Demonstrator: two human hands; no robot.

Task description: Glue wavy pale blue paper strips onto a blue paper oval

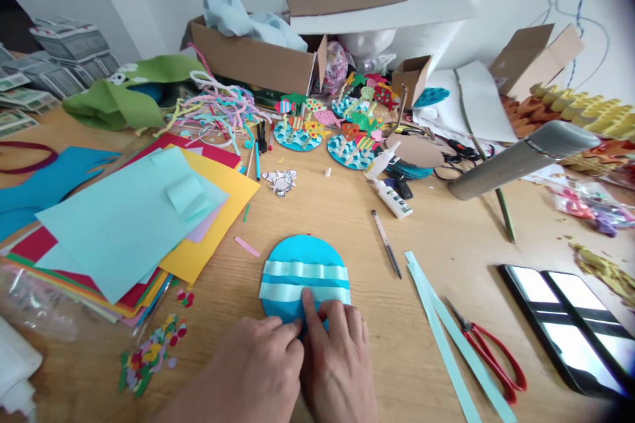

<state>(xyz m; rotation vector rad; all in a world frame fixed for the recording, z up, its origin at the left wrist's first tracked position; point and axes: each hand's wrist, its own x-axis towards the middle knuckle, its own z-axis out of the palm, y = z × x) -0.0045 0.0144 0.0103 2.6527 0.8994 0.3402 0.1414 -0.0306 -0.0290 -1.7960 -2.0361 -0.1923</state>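
Note:
A round blue disc [303, 248] lies on the table, crossed by two pale blue paper strips with small raised folds. The lower strip [282, 292] lies under the outstretched index finger of my right hand [340, 350]. That hand's other fingers bend over the disc's near right edge. My left hand [262, 360] is closed at the disc's near edge, its fingertips meeting my right hand; what they pinch is hidden. Right of the disc lie a pen [387, 244], long pale blue strips [439, 324] and red-handled scissors [489, 353].
Coloured paper sheets [124, 225] and paper scraps [151, 353] lie at left. Decorated blue discs with paper fish [297, 135], glue bottles [393, 198] and a cardboard box [258, 59] stand farther back. At right are a grey cylinder [520, 158] and a dark, shiny panelled object [560, 324].

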